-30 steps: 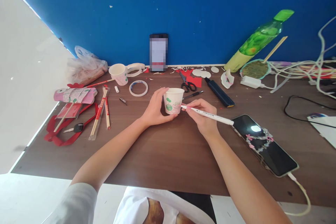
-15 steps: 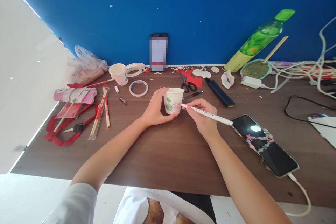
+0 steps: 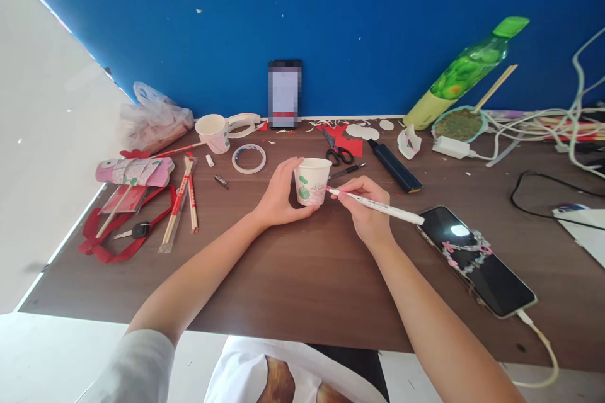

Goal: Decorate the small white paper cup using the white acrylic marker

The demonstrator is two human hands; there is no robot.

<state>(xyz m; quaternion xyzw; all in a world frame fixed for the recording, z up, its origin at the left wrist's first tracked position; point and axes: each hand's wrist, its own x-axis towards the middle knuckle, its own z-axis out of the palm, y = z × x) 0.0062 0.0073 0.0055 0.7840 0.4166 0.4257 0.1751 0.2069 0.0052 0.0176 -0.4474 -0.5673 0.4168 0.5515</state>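
Note:
A white paper cup [image 3: 312, 181] printed with green leaves and pink marks stands upright near the middle of the table. My left hand [image 3: 283, 195] grips its left side, fingers behind and thumb at the base. In my right hand [image 3: 366, 204] is a white marker [image 3: 390, 209], held like a pen, its pink tip at the cup's right side. Behind the cup lie a black pen [image 3: 348, 170] and black-handled scissors [image 3: 338, 152]. The fingertips behind the cup are hidden.
A phone [image 3: 477, 264] with a beaded strap lies right of my right forearm. Left are a tape roll [image 3: 249, 158], a second cup [image 3: 212, 133], wrapped chopsticks [image 3: 177, 208] and a key [image 3: 138, 230]. A green bottle [image 3: 466, 75] leans at the back right, near white cables [image 3: 534, 123].
The marker's back end has shifted slightly right and its angle in my right hand has changed a little. My left hand and the cup look unchanged.

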